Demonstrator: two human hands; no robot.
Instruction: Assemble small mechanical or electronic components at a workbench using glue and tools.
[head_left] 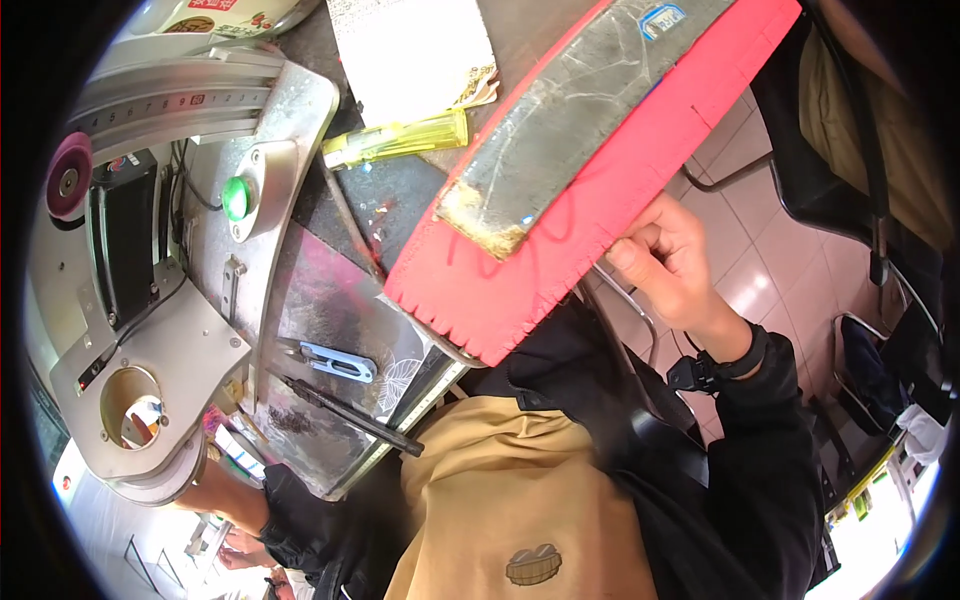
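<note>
My right hand (668,262) pinches the lower edge of a long red sheet (610,215) between thumb and fingers. Small notches run along the sheet's near end and edge, and dark curved marks are drawn on it. A dark grey slab (570,125) lies lengthwise on the red sheet, its near end worn yellowish, a small blue-and-white sticker near its far end. At the lower left, my left hand (207,484) is mostly hidden behind the machine's round metal part (160,480); its fingers do not show.
The machine's metal plate (190,365), green button (236,198) and ruled rail (170,105) fill the left. Blue-handled thread snips (340,362), black tweezers (350,412), a yellow cutter (400,138) and paper (410,55) lie on the bench. Another person's hand (240,550) shows lower left.
</note>
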